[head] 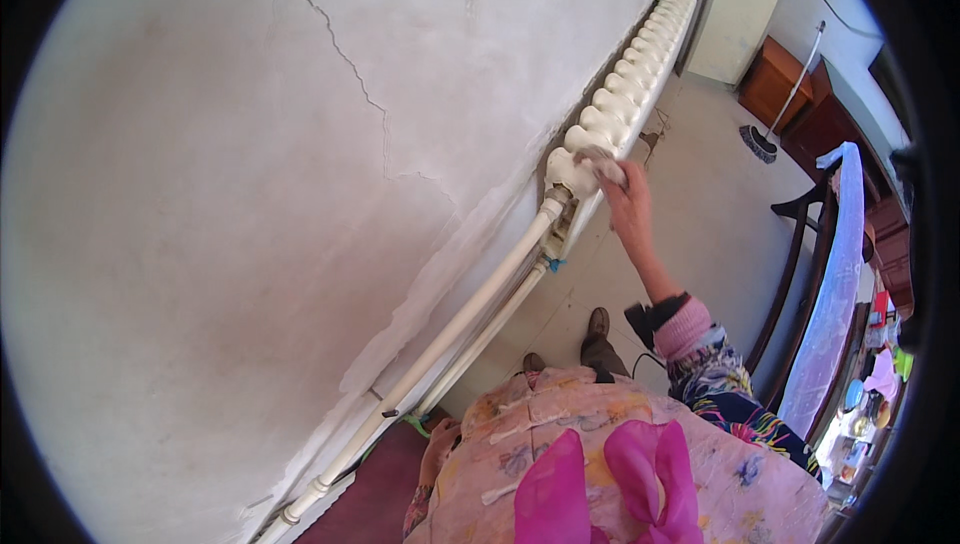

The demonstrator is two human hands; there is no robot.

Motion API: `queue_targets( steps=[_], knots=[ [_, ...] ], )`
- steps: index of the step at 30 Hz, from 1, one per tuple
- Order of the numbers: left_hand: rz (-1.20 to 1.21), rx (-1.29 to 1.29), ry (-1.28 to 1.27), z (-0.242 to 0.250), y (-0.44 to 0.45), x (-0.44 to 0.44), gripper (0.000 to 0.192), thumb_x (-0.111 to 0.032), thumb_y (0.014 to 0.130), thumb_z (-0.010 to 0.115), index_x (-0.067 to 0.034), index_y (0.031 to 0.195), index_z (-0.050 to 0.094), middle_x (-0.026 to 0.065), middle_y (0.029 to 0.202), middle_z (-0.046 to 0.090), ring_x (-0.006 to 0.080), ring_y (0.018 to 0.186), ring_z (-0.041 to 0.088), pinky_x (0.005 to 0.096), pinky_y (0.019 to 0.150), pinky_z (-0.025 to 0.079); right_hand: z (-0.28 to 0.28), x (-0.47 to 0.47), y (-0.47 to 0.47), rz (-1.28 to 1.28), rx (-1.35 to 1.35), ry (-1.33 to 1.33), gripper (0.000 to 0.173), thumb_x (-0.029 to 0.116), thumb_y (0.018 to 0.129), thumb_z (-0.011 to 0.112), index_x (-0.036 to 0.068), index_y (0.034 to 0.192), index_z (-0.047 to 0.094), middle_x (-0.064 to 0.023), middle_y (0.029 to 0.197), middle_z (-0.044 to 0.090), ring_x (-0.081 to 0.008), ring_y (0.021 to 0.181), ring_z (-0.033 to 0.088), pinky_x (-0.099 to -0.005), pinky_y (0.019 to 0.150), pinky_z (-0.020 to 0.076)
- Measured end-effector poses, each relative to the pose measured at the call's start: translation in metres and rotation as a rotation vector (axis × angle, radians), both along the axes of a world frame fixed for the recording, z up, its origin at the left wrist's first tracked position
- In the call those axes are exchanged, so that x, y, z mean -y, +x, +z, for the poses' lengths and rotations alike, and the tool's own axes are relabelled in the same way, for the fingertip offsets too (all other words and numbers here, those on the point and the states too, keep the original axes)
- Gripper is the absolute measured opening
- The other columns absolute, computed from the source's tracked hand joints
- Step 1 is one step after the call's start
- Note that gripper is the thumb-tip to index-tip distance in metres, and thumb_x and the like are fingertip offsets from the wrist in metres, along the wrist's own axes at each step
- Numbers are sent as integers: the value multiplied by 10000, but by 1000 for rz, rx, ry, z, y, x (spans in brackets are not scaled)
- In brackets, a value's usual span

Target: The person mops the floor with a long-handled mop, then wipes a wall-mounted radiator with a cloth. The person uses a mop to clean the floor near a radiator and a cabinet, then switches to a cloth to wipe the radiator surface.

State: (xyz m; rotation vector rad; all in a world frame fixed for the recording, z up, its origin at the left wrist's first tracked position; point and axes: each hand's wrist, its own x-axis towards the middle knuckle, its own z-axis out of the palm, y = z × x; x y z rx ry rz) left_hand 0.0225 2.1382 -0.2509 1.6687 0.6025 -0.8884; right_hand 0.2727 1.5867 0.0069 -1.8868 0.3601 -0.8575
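Note:
My right hand [628,195] grips a crumpled greyish rag [602,164]. It presses the rag onto the rounded end section of a cream cast-iron radiator [611,114] along the wall. Just below the rag, a cream pipe [480,311] joins the radiator's end and runs down along the wall. My left hand [441,445] hangs low at my side, beside the pipes and partly covered by my clothing. Its fingers are too unclear to show whether they hold anything.
A cracked, stained plaster wall [225,206] fills the left side. A thinner lower pipe [487,345] carries a blue tie [554,265]. At right stand a dark wooden bench [787,296] with a plastic-covered top and a broom [761,142]. Dark red fabric [375,488] lies below the pipes.

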Motion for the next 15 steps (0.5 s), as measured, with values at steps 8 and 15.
queue_targets(
  steps=[8,15],
  knots=[
    [56,21,-49,15,9,2,346,-243,757,771,-33,1002,644,42,898,632,136,842,579,290,735,469,26,-26,34,113,3,-757,309,-19,705,646,119,980,620,-50,1018,608,-283,1011,551,-405,847,406],
    [-281,46,212,-10,1,-11,411,-332,806,725,-43,1090,660,74,1022,662,171,939,601,321,827,480,-32,-4,-26,-92,-22,-236,196,29,808,664,76,981,586,-42,905,582,-211,796,555,-328,687,448]
  ],
)
